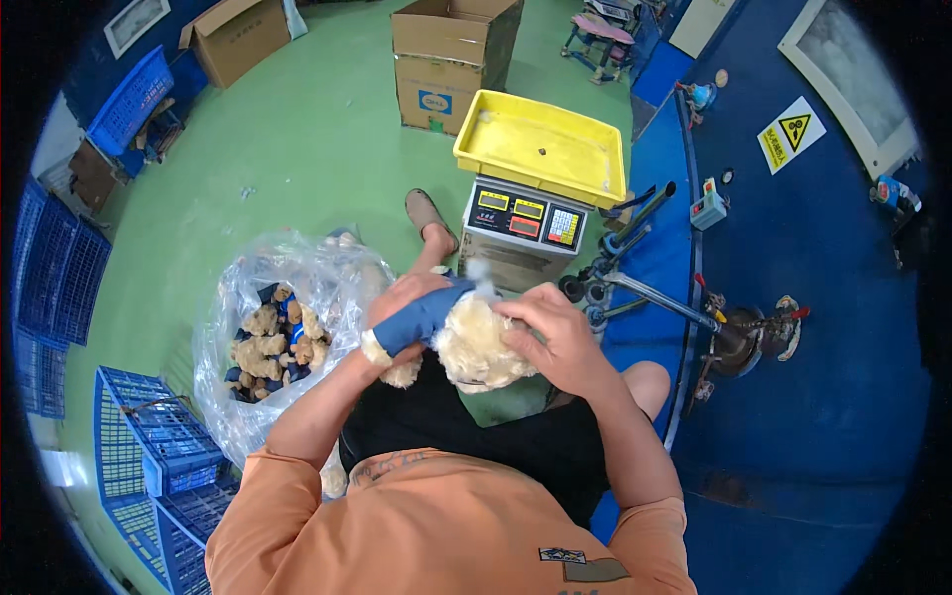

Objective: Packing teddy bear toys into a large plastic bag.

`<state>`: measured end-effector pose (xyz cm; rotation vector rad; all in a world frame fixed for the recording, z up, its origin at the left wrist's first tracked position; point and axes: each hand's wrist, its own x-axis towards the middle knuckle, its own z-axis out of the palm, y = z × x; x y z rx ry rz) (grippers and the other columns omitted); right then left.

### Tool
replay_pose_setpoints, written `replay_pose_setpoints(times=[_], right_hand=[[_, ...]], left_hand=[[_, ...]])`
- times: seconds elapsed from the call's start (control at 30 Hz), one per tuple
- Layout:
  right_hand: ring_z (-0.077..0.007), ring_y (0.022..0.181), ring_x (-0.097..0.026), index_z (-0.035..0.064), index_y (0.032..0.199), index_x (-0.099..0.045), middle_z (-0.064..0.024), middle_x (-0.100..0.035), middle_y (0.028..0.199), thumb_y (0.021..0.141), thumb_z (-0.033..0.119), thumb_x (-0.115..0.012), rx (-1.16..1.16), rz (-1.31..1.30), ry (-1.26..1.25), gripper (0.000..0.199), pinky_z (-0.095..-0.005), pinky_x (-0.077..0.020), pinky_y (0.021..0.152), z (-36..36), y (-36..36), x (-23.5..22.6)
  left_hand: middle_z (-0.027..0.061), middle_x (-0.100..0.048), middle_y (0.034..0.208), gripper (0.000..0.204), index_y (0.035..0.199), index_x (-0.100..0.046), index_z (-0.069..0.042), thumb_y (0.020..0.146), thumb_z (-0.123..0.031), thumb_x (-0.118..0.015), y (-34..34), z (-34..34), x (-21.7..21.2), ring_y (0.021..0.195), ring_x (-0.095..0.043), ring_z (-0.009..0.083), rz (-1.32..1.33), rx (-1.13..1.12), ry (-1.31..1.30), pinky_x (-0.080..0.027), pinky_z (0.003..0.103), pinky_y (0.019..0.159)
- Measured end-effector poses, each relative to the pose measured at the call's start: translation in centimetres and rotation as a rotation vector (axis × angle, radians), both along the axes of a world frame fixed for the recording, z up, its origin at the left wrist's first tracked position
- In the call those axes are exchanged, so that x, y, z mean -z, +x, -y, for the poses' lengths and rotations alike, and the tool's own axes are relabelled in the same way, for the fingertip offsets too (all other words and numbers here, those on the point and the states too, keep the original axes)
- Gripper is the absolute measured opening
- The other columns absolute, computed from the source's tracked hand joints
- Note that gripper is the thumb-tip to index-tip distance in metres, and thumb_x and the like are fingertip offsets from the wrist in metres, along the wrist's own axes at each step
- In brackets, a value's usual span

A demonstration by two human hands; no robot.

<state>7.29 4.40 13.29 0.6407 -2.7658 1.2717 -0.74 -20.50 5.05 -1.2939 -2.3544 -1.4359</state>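
Note:
Above my lap is a plush toy [483, 342] with cream fur and a dark blue fabric part, a wisp of white stuffing [478, 272] at its upper edge. My left hand [405, 297] is closed round its blue side, partly covered by the fabric. On the cream fur's right side, my right hand [557, 335] pinches with thumb and forefinger. To the left, a clear plastic bag [220, 342] stands open, holding several brown, cream and dark blue plush pieces [260, 352].
Ahead stands a scale [518, 230] with a yellow tray [595, 188] on top. A metal nozzle machine [645, 288] is close on my right, by a blue wall. Blue plastic crates [164, 436] stand at the left; a cardboard box [436, 84] is farther off.

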Motion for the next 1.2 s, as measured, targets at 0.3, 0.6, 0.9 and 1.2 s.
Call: replay_pose_setpoints(times=[0.3, 0.6, 0.9, 1.2], right_hand=[[-0.0243, 0.069, -0.058, 0.0012, 0.093, -0.062, -0.0048, -0.064, 0.076, 0.085, 0.015, -0.065, -0.086, 0.325, 0.403, 0.016, -0.0359, -0.0471, 0.067, 2.6, -0.3, 3.6], [-0.0218, 0.083, -0.063, 0.002, 0.112, -0.057, -0.0061, -0.065, 0.101, 0.087, 0.013, -0.063, 0.347, 0.897, -1.028, 0.028, -0.0385, -0.0496, 0.078, 3.8, 1.3, 5.8], [-0.021, 0.098, -0.06, 0.0021, 0.124, -0.05, -0.0104, -0.06, 0.114, 0.089, 0.016, -0.063, 0.141, 0.146, -0.416, 0.041, -0.0353, -0.0471, 0.089, 3.0, -0.8, 9.6], [-0.019, 0.097, -0.058, 0.0022, 0.138, -0.039, -0.011, -0.059, 0.12, 0.089, 0.024, -0.066, 0.132, 0.422, -0.557, 0.06, -0.0317, -0.0494, 0.084, 2.3, -0.1, 13.4]], left_hand=[[0.0033, -0.061, 0.118, 0.037, 0.115, -0.062, -0.012, 0.081, -0.025, -0.058, 1.7, 0.6, 0.4, 0.107, -0.056, 0.0258, -0.299, -0.256, -0.279, -0.046, 0.033, 0.091], [0.0034, -0.062, 0.115, 0.04, 0.116, -0.061, -0.012, 0.077, -0.019, -0.062, 1.1, 2.3, 0.3, 0.106, -0.057, 0.0253, -0.335, -0.235, -0.149, -0.047, 0.033, 0.089], [0.0075, -0.065, 0.111, 0.046, 0.116, -0.062, -0.004, 0.073, -0.016, -0.074, 3.2, 3.0, 1.3, 0.097, -0.062, 0.0226, 0.179, 0.014, -0.003, -0.049, 0.034, 0.087], [0.0058, -0.066, 0.113, 0.048, 0.122, -0.061, -0.002, 0.082, -0.026, -0.073, 4.9, 3.6, 2.1, 0.099, -0.061, 0.0122, 1.309, -0.341, 0.182, -0.048, 0.027, 0.089]])
